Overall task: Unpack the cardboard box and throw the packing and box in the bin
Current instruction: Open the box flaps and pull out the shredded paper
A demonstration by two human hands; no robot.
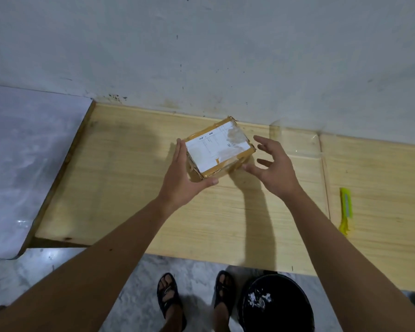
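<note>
A small cardboard box [217,149], taped in brown with a white label on top, sits sealed on the wooden table [130,200] near the wall. My left hand [185,173] grips its left side, thumb under the near corner. Spread open just right of the box is my right hand [272,164], its fingers close to the box's right side but apart from it. A black bin [276,305] with white scraps inside stands on the floor below the table's front edge.
A yellow-green utility knife [346,209] lies on the table to the right. A strip of clear tape [295,140] covers a seam behind my right hand. A white sheet [22,164] covers the surface at left. My sandalled feet stand on the marble floor.
</note>
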